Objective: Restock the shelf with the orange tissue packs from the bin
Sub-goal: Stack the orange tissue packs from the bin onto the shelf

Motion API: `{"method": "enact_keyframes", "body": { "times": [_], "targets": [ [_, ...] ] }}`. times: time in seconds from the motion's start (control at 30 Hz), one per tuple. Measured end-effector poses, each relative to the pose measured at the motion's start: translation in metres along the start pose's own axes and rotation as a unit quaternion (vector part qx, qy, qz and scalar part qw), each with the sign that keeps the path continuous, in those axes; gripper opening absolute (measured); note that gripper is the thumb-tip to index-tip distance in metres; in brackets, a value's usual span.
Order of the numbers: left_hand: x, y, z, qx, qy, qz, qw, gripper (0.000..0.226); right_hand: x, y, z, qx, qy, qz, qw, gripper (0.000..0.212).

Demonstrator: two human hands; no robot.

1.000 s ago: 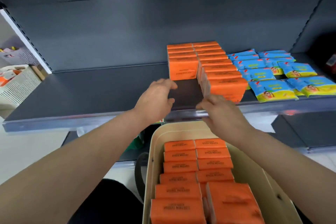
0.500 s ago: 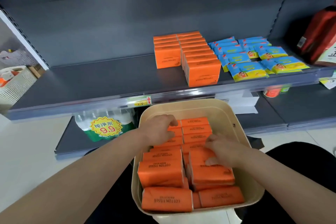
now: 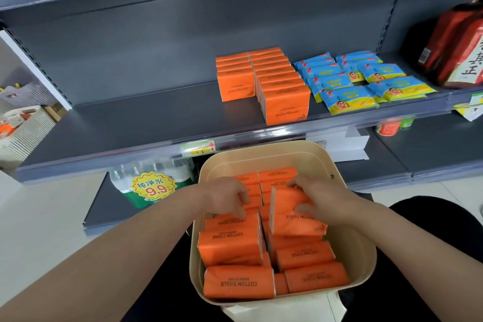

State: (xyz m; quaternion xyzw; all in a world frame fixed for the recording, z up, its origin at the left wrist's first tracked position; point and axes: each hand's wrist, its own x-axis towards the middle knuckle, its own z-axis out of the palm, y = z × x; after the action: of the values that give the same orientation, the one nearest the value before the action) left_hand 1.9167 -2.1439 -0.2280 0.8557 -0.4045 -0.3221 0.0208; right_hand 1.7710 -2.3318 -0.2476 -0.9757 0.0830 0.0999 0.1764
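A beige bin [image 3: 261, 155] stands below the grey shelf [image 3: 130, 117] and holds several orange tissue packs [image 3: 230, 243]. My left hand [image 3: 227, 197] reaches into the bin's left side, fingers curled down onto the packs there. My right hand [image 3: 317, 200] grips an orange tissue pack [image 3: 290, 225] that is tilted up out of the right column. Two rows of orange packs [image 3: 282, 97] stand on the shelf, the right row reaching nearer the front edge.
Blue and yellow packets [image 3: 350, 94] lie right of the orange rows. A red bottle [image 3: 460, 44] stands at the far right. The shelf's left half is bare. A water bottle pack with a 9.9 label [image 3: 153, 185] sits on the lower shelf.
Both hands came down from the shelf's front edge into the bin. My right hand has since lifted one orange pack partly out of its column.
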Motion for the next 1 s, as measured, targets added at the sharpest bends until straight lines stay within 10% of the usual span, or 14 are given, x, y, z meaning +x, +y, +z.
{"method": "enact_keyframes", "body": {
  "times": [0.67, 1.0],
  "targets": [
    [0.004, -0.024, 0.013, 0.095, -0.034, -0.009, 0.995, 0.026, 0.011, -0.016, 0.011, -0.083, 0.081, 0.004, 0.993, 0.047],
    [-0.003, -0.027, -0.031, 0.013, 0.177, -0.036, 0.984, 0.034, 0.016, -0.024, -0.011, -0.11, 0.152, 0.038, 0.981, 0.046]
  ]
}}
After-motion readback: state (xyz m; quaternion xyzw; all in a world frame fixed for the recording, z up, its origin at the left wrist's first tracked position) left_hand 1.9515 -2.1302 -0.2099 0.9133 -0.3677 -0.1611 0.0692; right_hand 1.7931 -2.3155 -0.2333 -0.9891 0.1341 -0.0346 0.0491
